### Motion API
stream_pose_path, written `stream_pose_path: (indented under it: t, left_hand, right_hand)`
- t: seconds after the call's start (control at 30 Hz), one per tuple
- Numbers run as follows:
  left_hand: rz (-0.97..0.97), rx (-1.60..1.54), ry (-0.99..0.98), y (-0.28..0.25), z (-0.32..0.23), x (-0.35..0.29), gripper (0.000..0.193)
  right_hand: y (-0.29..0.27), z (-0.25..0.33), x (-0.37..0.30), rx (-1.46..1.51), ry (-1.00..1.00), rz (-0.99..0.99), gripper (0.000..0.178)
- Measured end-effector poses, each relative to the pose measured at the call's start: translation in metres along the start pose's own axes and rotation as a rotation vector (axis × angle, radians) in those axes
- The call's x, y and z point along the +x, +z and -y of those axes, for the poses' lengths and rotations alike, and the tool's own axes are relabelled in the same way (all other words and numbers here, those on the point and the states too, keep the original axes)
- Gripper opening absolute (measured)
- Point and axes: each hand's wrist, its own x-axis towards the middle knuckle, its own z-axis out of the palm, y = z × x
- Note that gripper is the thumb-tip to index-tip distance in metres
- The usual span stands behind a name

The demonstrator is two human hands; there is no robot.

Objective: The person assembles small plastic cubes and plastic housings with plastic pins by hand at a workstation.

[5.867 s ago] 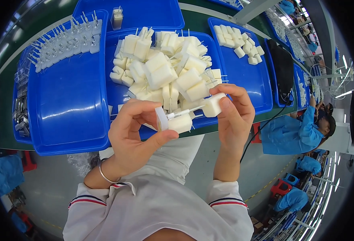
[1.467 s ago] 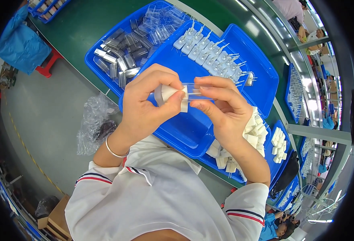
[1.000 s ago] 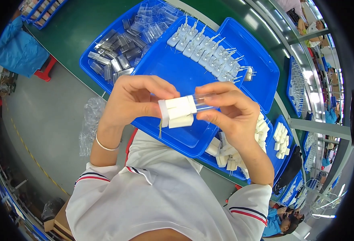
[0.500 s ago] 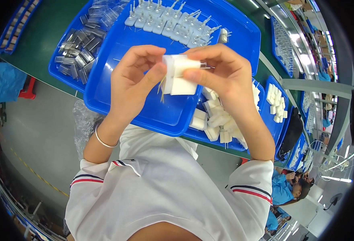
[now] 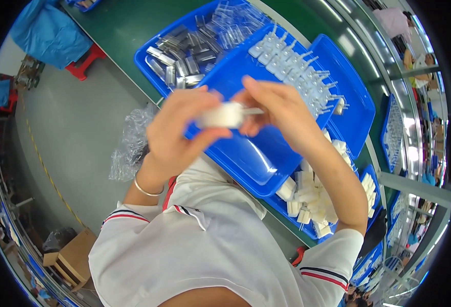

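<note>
My left hand is closed round a white block-shaped part, which is smeared by motion. Thin metal pins stick out of its right end. Close to those pins, my right hand has its fingers apart, the forefinger stretched out; contact with the pins cannot be made out. Below both hands lies a large blue tray. Rows of pale plastic pieces with upright metal pins stand along its far right side.
A blue bin at the far left holds shiny metal shells and clear plastic covers. White blocks fill another bin at right. Beyond is a blue tray. Crumpled clear plastic hangs beside the bench near a red stool.
My right hand has loosened from the white part, which now stays in my left hand. The view has turned, so the trays appear farther right and tilted.
</note>
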Motion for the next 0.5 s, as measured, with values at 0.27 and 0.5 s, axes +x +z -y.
stream_pose_path:
  t: [0.27,0.5]
  left_hand:
    - [-0.356,-0.34,-0.414,-0.019,0.019,-0.027,0.037]
    - [-0.356,-0.451,-0.397,-0.017,0.023,-0.028,0.04]
  right_hand:
    - [0.011,-0.01,0.175,-1.32,-0.875,-0.536,0.027]
    - [0.015,0.009,0.087,-0.376,-0.689,-0.111,0.019]
